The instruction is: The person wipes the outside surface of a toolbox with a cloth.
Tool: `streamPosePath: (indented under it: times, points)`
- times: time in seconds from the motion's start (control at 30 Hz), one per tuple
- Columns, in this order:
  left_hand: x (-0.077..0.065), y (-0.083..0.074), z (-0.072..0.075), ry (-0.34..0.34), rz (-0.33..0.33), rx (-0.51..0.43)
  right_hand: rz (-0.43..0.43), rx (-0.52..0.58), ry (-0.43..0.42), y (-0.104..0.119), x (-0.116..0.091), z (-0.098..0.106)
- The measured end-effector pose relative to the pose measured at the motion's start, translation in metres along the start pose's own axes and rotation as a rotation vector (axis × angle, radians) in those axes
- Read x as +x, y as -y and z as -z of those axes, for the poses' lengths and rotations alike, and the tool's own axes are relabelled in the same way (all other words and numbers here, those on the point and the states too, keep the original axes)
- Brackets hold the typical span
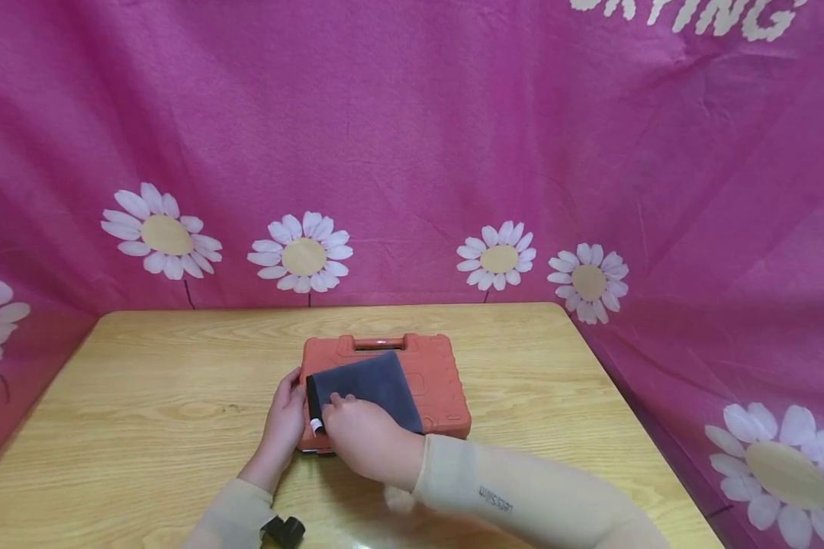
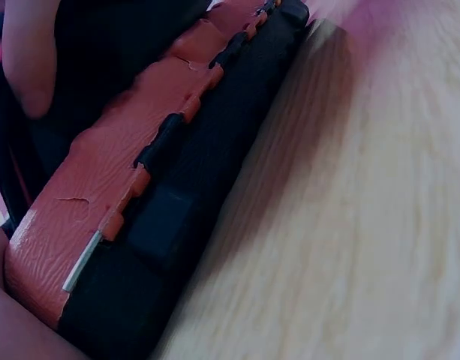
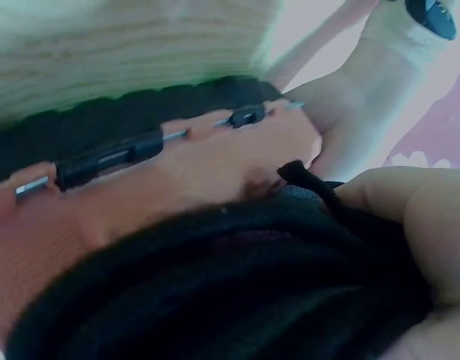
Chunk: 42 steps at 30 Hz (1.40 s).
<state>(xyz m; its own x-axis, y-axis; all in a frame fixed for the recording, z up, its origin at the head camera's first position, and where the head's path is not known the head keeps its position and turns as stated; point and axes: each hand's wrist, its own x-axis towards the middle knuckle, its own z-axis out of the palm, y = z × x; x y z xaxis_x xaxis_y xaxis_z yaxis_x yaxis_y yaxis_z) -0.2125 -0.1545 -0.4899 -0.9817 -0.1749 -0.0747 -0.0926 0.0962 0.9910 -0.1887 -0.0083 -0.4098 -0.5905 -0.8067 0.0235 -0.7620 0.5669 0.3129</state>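
Note:
An orange-and-black carrying case (image 1: 442, 381) lies flat on the table, its handle at the far side. Across its lid is a folded dark grey cloth (image 1: 381, 381) with a black edge and a small white tag. My right hand (image 1: 371, 438) has curled fingers on the cloth's left part; in the right wrist view, thumb and finger pinch the dark folds (image 3: 214, 277). Against the case's left side rests my left hand (image 1: 284, 415), its fingers along the edge. The left wrist view shows the case's black lower half (image 2: 207, 142) along the wooden tabletop.
The wooden table (image 1: 165, 396) extends around the case on all sides. Behind it hangs a pink curtain (image 1: 398, 152) printed with white daisies. A black device (image 1: 287, 531) sits at the left wrist.

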Motion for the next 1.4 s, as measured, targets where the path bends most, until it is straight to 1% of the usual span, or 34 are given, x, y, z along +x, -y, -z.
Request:
streamPosePath:
  times: [0.3,0.47,0.57,0.67,0.77,0.9,1.0,1.07,1.27,1.4]
  points:
    - [0.0,0.0,-0.001,-0.004,-0.018,-0.053,0.04,0.049,0.02,0.006,-0.019,0.008]
    - [0.0,0.0,0.0,0.005,-0.027,-0.036,0.056,0.051,0.029,0.008,-0.027,0.008]
    - [0.0,0.0,0.001,0.011,-0.036,-0.023,0.054,0.052,0.046,0.005,-0.029,0.008]
    - [0.001,0.0,0.001,0.012,-0.049,-0.006,0.046,0.078,0.054,0.0,-0.027,0.008]
    - [0.002,0.0,0.001,0.006,-0.07,0.011,0.043,0.091,0.041,-0.005,-0.023,0.008]
    - [0.002,0.0,0.0,0.003,-0.067,0.055,0.037,0.09,0.034,-0.012,-0.017,0.007]
    - [0.003,0.0,0.0,0.008,-0.057,0.082,0.019,0.124,0.05,-0.017,-0.012,0.007]
    - [0.002,0.0,0.0,0.006,-0.058,0.094,0.004,0.141,0.062,-0.021,-0.008,0.006]
    - [0.001,-0.001,0.0,0.005,-0.054,0.109,-0.027,0.135,0.085,-0.032,0.002,0.005]
    - [0.002,0.0,0.001,0.005,-0.052,0.128,-0.057,0.169,0.098,-0.04,0.01,0.003]
